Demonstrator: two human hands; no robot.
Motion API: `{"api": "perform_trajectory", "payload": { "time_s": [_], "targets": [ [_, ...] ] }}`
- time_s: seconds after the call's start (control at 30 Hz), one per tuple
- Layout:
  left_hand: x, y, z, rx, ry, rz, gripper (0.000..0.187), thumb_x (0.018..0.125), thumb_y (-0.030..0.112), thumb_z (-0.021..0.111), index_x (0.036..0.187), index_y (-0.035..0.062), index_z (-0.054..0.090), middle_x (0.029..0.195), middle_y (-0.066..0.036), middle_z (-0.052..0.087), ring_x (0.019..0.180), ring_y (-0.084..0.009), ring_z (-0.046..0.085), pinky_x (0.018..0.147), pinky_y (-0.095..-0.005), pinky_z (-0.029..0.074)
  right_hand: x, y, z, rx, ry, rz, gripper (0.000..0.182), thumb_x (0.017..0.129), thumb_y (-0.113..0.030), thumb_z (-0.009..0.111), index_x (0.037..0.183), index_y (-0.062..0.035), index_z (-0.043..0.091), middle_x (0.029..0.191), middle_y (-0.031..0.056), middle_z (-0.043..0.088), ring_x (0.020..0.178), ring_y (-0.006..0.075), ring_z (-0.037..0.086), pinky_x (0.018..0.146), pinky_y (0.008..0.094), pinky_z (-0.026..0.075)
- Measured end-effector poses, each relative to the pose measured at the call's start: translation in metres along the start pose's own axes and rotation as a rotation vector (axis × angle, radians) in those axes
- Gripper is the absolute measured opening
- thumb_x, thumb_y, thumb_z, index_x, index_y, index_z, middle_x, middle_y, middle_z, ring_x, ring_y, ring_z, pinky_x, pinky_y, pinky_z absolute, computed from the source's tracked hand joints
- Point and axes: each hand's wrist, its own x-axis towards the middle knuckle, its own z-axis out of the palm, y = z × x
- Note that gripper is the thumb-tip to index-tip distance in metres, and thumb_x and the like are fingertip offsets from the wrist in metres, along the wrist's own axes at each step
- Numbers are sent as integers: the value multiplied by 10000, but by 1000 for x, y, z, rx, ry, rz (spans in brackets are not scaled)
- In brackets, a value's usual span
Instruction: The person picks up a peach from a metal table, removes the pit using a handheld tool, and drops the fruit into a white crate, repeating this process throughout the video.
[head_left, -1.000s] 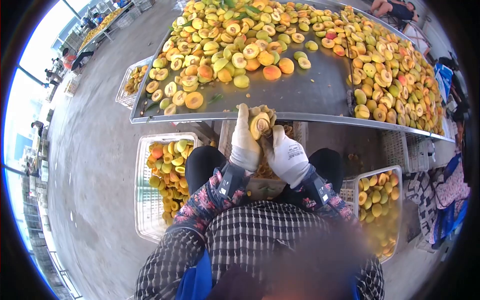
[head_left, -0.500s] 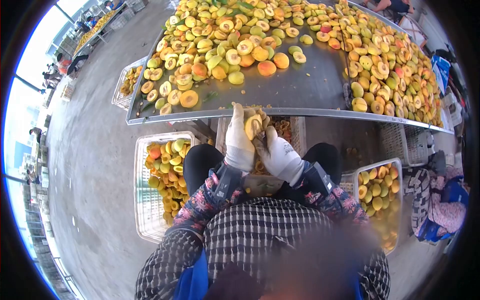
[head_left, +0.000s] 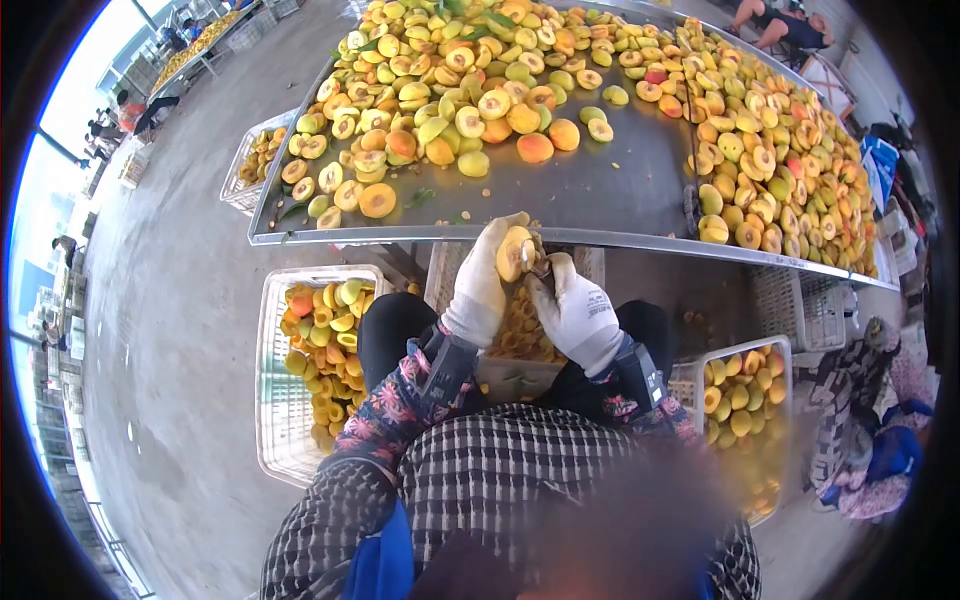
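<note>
Smooth grey concrete flooring [head_left: 190, 300] is overlooked by a metal table [head_left: 590, 195] with a raised rim, on which glossy yellow-orange halved fruits [head_left: 440, 110] are heaped toward the far edge. Just beyond its near edge, a rounded, pale-fleshed fruit half [head_left: 515, 254] is pinched in the knit-gloved left hand [head_left: 484, 285]. By the white-gloved right hand [head_left: 578, 312], curled fingers are pressed close against its side. At the left, a slatted white plastic crate [head_left: 275, 400] is filled with fruit.

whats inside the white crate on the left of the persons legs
The white crate holds a heap of yellow and orange fruit, some pieces cut open. Whatever lies beneath the top layer is hidden.
</note>
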Motion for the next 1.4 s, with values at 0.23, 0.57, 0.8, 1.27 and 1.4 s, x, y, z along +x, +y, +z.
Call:
{"api": "perform_trajectory", "payload": {
  "time_s": [0.23,0.57,0.8,1.27,1.4],
  "targets": [
    [-7,-8,8,188,34,204,388,1027,332,388,1186,6,528,1043,-105,607,942,-177,590,875,-292,475,-1,-5,13,104,3,-15,284,974,-276,484,1052,-6,446,752,277,614,698,475,598,589,526,455],
    [-13,-10,11,279,-9,181,244,1008,181,441,1028,21,624,985,-40,626,915,-110,568,843,-258,460,3,5,4,-114,-280,2,337,904,-253,553,1092,3,442,789,268,635,742,437,631,656,503,495],
    [7,-18,-3,360,29,117,387,1021,337,424,1025,13,637,994,-67,650,928,-125,596,833,-259,466,0,14,9,-23,-256,59,345,891,-231,563,1117,0,440,837,272,635,813,444,620,688,504,486],
    [16,-21,-15,606,-164,457,180,932,145,592,937,-10,683,1012,-85,660,932,-152,614,820,-293,498,7,24,12,19,-214,-56,295,884,-210,563,1081,-14,464,827,257,625,788,441,615,677,504,483],
    [15,-10,-8,915,-124,564,242,943,195,580,881,-11,690,971,-82,666,895,-152,617,806,-299,501,6,15,20,-192,-135,-48,260,889,-213,548,1060,-30,479,862,217,634,787,411,631,677,479,499]
  ]
}}
